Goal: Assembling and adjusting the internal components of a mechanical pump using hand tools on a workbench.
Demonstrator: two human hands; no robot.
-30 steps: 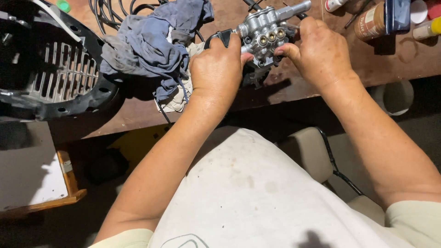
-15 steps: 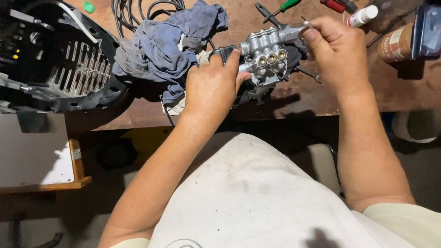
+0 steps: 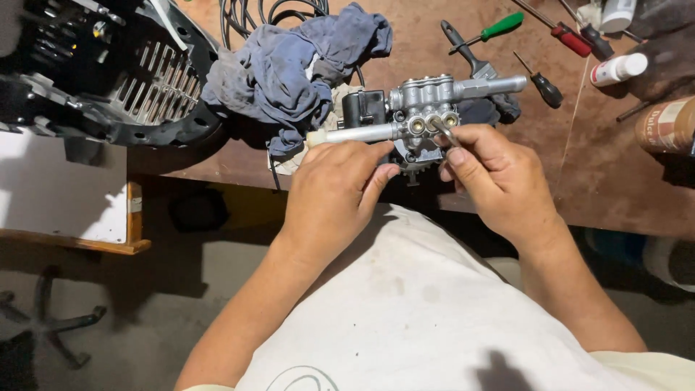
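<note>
Silver-grey pump head (image 3: 427, 108), blue-grey rag (image 3: 289, 72), green-handled screwdriver (image 3: 499, 27), brown bench (image 3: 615, 159).

My left hand (image 3: 339, 190) covers the bottom of the metal pump (image 3: 423, 119), so I can't see what is under it. My right hand (image 3: 499, 181) hides most of the thin tool (image 3: 443, 132) I pinch. The black machine case (image 3: 108, 72) and brown can (image 3: 667, 124) are cut off at the edges. The blue rag (image 3: 289, 69) hides part of the black cable (image 3: 246, 14).

The right hand (image 3: 499, 177) has come off the pump block's (image 3: 423, 119) top (now underneath), fingers (image 3: 452, 156) pinching a thin metal tool (image 3: 443, 132).
</note>
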